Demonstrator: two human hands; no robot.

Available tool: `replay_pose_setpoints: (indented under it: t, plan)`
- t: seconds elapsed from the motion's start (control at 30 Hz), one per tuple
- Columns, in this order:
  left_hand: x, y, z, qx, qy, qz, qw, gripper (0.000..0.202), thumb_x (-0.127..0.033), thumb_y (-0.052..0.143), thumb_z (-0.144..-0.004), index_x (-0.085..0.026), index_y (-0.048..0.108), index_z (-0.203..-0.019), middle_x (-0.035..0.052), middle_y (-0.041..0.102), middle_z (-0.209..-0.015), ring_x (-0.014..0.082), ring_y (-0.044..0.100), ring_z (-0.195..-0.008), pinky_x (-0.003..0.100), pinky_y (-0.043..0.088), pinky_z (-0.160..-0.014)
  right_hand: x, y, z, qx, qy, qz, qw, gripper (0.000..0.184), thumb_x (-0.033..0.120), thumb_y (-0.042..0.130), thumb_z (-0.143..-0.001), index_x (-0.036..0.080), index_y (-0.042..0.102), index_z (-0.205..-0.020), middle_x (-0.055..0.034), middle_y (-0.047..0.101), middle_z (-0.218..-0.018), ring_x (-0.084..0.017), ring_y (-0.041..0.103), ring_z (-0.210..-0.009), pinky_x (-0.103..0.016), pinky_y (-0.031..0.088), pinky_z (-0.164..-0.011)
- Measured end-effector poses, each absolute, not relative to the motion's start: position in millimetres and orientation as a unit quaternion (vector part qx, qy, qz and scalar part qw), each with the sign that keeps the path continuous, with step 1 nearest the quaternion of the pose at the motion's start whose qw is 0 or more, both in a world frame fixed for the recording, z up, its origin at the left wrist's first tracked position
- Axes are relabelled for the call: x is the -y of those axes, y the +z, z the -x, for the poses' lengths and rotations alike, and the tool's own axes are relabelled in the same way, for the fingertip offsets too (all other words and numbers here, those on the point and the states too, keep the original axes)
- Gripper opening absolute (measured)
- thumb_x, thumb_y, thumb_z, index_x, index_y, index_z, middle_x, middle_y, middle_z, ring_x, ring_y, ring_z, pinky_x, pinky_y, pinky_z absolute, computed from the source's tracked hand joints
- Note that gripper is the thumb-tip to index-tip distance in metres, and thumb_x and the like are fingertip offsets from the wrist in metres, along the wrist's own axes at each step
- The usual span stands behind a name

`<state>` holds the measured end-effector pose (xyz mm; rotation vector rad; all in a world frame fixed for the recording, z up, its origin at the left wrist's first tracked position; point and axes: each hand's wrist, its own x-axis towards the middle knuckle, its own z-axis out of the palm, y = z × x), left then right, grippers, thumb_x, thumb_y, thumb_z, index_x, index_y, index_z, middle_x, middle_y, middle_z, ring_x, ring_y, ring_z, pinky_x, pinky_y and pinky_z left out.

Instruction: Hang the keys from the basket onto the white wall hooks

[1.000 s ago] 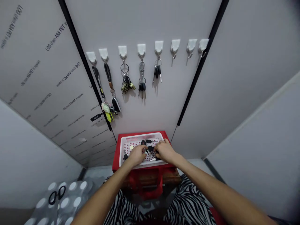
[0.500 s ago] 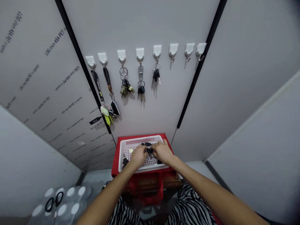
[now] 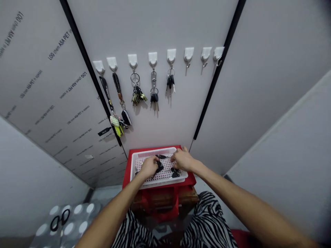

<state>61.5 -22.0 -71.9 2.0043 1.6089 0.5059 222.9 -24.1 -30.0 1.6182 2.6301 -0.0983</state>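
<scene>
A white perforated tray point(image 3: 165, 178) rests on a red stool point(image 3: 128, 171) below a wall. Several black keys lie in it. My left hand point(image 3: 148, 166) is in the tray with its fingers closed on a black key bunch point(image 3: 159, 166). My right hand point(image 3: 182, 159) is at the tray's far right side, fingers curled over something I cannot make out. A loose black key point(image 3: 175, 172) lies just below that hand. Above, a row of white wall hooks point(image 3: 152, 58) carries key bunches on the left five; the three hooks on the right point(image 3: 203, 54) are bare.
A lanyard with a yellow-green tag point(image 3: 117, 125) hangs from the leftmost hooks. Black vertical strips point(image 3: 213, 78) divide the wall panels. A grey cushion with white dots point(image 3: 64, 223) lies at the lower left. My zebra-striped trousers point(image 3: 207, 227) fill the bottom.
My hands have drawn apart: the left has lifted a black key bunch, the right moved up toward the tray's far right corner. The view has shifted slightly.
</scene>
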Motion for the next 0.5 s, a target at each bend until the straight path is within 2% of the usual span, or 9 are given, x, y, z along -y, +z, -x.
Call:
replay_pose_setpoints:
  t: [0.1, 0.23, 0.37, 0.5]
  plan:
    - [16, -71, -49, -0.621, 0.203, -0.700, 0.289, 0.024, -0.009, 0.036, -0.059, -0.015, 0.054, -0.073, 0.0010, 0.057, -0.069, 0.0090, 0.049, -0.061, 0.018, 0.035, -0.054, 30, -38, -224, -0.872, -0.024, -0.484, 0.068, 0.018, 0.013, 0.049, -0.054, 0.019, 0.060, -0.067, -0.0075, 0.059, -0.073, -0.022, 0.042, -0.085, -0.040, 0.019, -0.077]
    - [14, -68, -39, -0.626, 0.210, -0.697, 0.278, 0.022, -0.008, 0.037, -0.058, -0.015, 0.054, -0.071, 0.0002, 0.055, -0.061, 0.0084, 0.047, -0.055, 0.018, 0.034, -0.051, 29, -39, -224, -0.874, -0.040, -0.480, 0.061, 0.018, 0.009, 0.042, -0.057, 0.015, 0.059, -0.062, -0.0069, 0.059, -0.064, -0.019, 0.049, -0.072, -0.039, 0.023, -0.075]
    - [18, -61, -49, -0.563, 0.270, -0.706, 0.334, 0.023, -0.006, 0.040, -0.057, -0.013, 0.053, -0.074, 0.0021, 0.056, -0.067, 0.0088, 0.049, -0.060, 0.018, 0.037, -0.056, 22, -22, -229, -0.854, -0.165, -0.486, -0.082, 0.016, 0.014, 0.041, -0.060, 0.014, 0.056, -0.063, -0.0031, 0.058, -0.060, -0.011, 0.049, -0.057, -0.024, 0.034, -0.060]
    - [22, -41, -73, -0.447, 0.361, -0.690, 0.441, 0.026, -0.014, 0.047, -0.059, -0.011, 0.049, -0.085, 0.0058, 0.055, -0.082, 0.0105, 0.050, -0.073, 0.021, 0.038, -0.066, 16, 4, -235, -0.774, -0.300, -0.506, -0.234, 0.015, 0.023, 0.044, -0.061, 0.012, 0.053, -0.064, 0.0009, 0.053, -0.052, -0.007, 0.045, -0.047, -0.018, 0.033, -0.047]
